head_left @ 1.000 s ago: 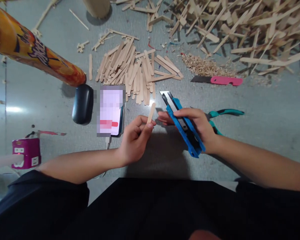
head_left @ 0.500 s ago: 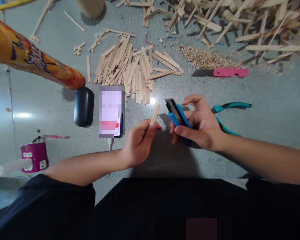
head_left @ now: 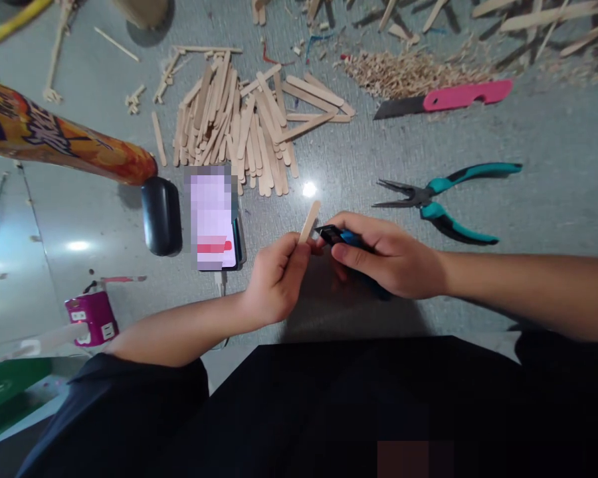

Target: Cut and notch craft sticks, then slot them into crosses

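Observation:
Pinched between the thumb and fingers of my left hand (head_left: 279, 275) is a wooden craft stick (head_left: 309, 222), its rounded end pointing up and away from me. My right hand (head_left: 383, 255) is closed around a blue and black utility knife (head_left: 333, 234). The knife's tip points left and sits very close to the stick's right edge; whether they touch I cannot tell. Most of the knife's handle is hidden by my fingers. Beyond both hands lies a heap of similar craft sticks (head_left: 264, 136).
Right of centre lie open teal pliers (head_left: 421, 197) and a pink cutter (head_left: 466, 96) beside wood shavings (head_left: 398, 74). To the left are a phone (head_left: 212, 219), a black case (head_left: 161, 216), an orange canister (head_left: 64, 136) and a purple power adapter (head_left: 92, 315).
My right hand has closed further around the utility knife and turned it, bringing its tip left to the stick. The pliers are now in fuller view. My view has shifted slightly.

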### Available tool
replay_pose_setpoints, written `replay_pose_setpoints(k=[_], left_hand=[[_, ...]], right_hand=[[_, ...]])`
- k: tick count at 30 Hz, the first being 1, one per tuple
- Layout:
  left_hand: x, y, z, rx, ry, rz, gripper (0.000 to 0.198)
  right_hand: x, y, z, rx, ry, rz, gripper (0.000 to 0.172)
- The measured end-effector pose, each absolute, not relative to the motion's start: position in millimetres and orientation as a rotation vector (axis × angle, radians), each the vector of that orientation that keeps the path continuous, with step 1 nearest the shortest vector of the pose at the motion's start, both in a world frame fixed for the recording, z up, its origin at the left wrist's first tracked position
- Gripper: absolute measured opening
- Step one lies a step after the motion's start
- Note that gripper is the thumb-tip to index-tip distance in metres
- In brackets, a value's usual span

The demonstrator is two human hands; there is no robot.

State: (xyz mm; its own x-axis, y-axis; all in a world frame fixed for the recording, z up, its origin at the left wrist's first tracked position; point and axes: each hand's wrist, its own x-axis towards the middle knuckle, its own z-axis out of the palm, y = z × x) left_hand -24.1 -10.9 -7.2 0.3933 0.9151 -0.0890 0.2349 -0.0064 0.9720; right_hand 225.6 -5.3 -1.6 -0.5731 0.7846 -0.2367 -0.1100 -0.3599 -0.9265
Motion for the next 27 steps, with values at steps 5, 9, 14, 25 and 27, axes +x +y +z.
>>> replay_pose_setpoints(k=[5,9,14,25,27], left_hand=[[-23.7,-11.5,-7.0,1.541,1.053,0.727,0.044],[-22.4,-13.1,-6.3,1.574,1.073,0.703,0.044],[-21.8,-11.8,-6.6,1.578,1.081,0.692,0.043],[-20.6,-13.4,-8.9,1.555,1.085,0.681,0.042],[-20.9,-13.8,-9.1,1.543,1.081,0.691,0.042]], right_hand=[[227.4,-9.4,-1.2,-0.983,-1.277,2.068,0.020],[228.1,-9.7,-1.7,-0.985,-1.292,2.065,0.014],[227.2,-9.3,-1.6,-0.966,-1.299,2.055,0.020],[225.0,-10.9,-1.0,-1.041,-1.255,2.033,0.027],[224.5,-11.2,-1.1,-1.048,-1.251,2.036,0.024]])
